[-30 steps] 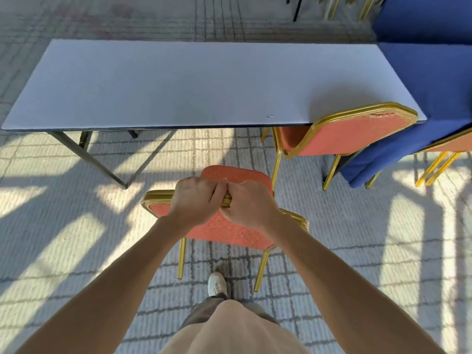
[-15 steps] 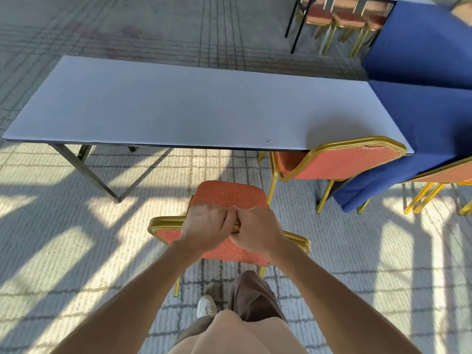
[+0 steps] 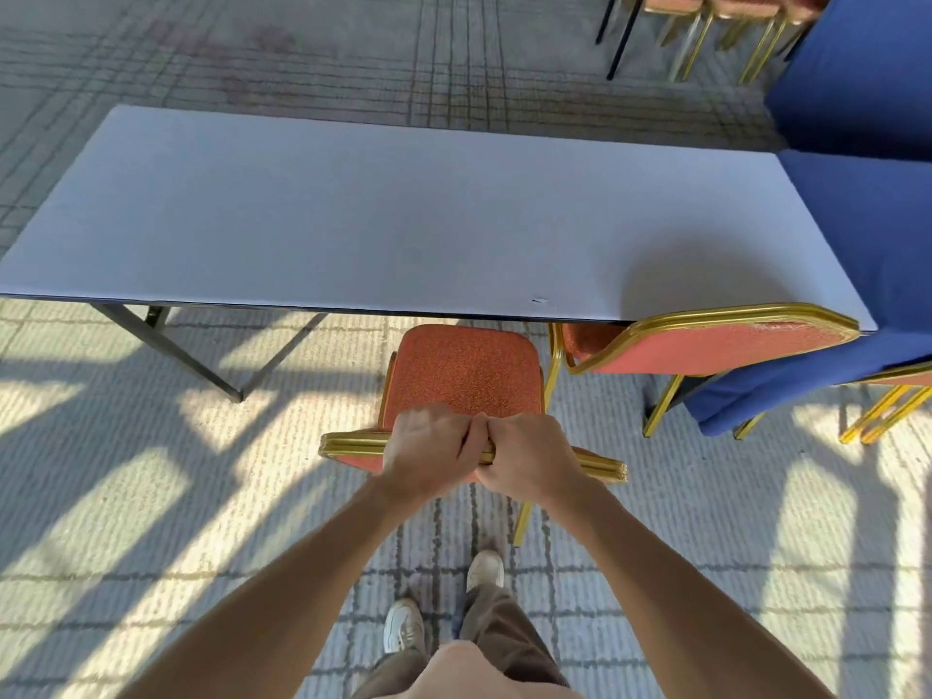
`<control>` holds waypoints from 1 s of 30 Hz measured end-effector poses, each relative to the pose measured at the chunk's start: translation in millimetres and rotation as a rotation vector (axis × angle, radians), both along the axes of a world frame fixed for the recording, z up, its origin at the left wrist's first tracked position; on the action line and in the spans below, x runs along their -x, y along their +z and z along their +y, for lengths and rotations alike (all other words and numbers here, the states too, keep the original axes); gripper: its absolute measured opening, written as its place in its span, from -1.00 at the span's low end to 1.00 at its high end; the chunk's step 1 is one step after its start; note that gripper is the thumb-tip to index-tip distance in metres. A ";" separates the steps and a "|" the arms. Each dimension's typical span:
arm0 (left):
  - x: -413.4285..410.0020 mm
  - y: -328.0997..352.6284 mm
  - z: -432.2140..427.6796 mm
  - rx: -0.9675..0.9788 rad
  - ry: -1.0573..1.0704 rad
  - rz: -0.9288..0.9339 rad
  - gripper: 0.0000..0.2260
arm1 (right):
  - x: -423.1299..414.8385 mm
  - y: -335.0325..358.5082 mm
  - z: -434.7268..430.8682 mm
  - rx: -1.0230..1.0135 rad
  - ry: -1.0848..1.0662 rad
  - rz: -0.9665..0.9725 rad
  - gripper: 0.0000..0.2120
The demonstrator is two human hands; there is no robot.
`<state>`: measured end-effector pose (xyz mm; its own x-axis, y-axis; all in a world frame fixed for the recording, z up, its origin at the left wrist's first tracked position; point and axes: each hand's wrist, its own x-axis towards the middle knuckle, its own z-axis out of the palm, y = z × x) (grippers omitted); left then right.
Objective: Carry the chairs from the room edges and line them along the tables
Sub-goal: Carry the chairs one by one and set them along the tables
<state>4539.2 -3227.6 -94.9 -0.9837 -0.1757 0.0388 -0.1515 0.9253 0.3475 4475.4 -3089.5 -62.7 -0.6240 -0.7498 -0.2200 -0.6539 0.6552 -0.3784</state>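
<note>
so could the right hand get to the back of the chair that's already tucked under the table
Probably yes: the tucked chair stands just right of the right hand, with only open floor between. But that hand grips the nearer chair and would have to let go.

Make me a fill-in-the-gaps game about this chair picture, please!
The left hand and right hand grip the ____ of the chair.
The cloth beside the table is ____.
The second chair stands on the first chair's ____ side.
Missing words: back, blue, right.
</note>
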 end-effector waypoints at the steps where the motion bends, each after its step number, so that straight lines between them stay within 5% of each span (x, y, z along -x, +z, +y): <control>1: 16.0 -2.6 2.7 0.009 0.002 0.019 -0.51 | 19.1 -2.3 3.2 -0.004 0.022 -0.014 -0.78; 11: 105.6 31.5 -30.3 0.160 0.061 0.038 -0.40 | 117.3 20.7 -33.1 0.032 0.154 -0.039 -0.80; 18: 149.7 40.0 -52.7 0.077 0.125 0.117 -0.47 | 161.9 32.8 -54.7 0.069 0.144 0.000 -0.81; 25: 181.6 47.3 -67.3 0.066 0.066 0.084 -0.53 | 189.2 44.7 -70.4 -0.049 0.075 0.015 -0.80; 30: 195.8 52.8 -71.8 0.202 -0.031 0.059 -0.40 | 198.9 44.3 -77.2 -0.070 0.023 0.036 -0.77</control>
<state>4343.5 -3299.4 -42.0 -0.9834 -0.1286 0.1282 -0.1071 0.9809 0.1623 4276.5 -3166.7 -18.3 -0.6152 -0.7477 -0.2499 -0.6816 0.6637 -0.3080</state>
